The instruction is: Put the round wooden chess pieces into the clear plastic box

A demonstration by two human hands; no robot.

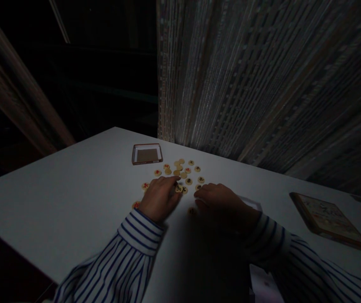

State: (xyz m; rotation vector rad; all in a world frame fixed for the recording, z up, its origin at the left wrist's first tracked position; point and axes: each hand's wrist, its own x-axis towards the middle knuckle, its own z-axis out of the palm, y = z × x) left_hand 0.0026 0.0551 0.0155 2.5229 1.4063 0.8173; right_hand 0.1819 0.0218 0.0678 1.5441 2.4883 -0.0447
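Several round wooden pieces with red or black characters lie spread on the white table [88, 181]. My left hand [159, 198] is over their near left side, its thumb and index finger apart around a black-marked piece [178, 189]; whether it grips that piece is unclear. Another black-marked piece [184, 190] lies just right of it. My right hand [220, 202] rests at the near right side, fingers bent together, fingertips at a black-marked piece [198, 187]. Its palm side is dark, and anything inside is hidden. Red-marked pieces [145, 185] lie left of my left hand.
An open shallow tin [147, 162] stands behind the pieces on the left. A flat box with a patterned top [330, 219] lies at the far right. Partly under my right forearm are a pale tray [251, 203] and a pale flat object [264, 284]. Curtains [205, 84] hang behind the table.
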